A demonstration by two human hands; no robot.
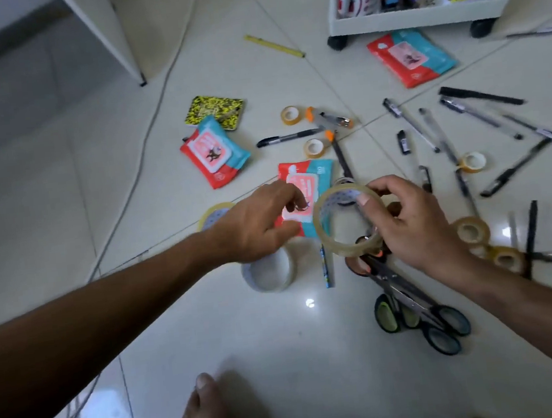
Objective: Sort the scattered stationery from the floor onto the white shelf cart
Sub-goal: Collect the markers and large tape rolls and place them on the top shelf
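Right hand [412, 225] pinches large clear tape roll [345, 220] (lifted above floor). Left hand [252, 225] beside it, fingers loosely curled, grasping nothing, above wipes pack [320, 173].

Glossy tile floor [284, 361] carries pens [410, 125], tape rolls [290, 116], scissors [414, 310], wipe packs [412, 58].

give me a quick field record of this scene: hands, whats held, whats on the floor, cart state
right hand: right hand holds a large clear tape roll off the floor
left hand: left hand reaches, fingers loosely curled, above a white tape roll; holds nothing
floor items: red-and-blue wipe packs, black pens, small tan tape rolls, scissors
cart: white shelf cart at top right, already holding packs and pens
surface: glossy white tile floor
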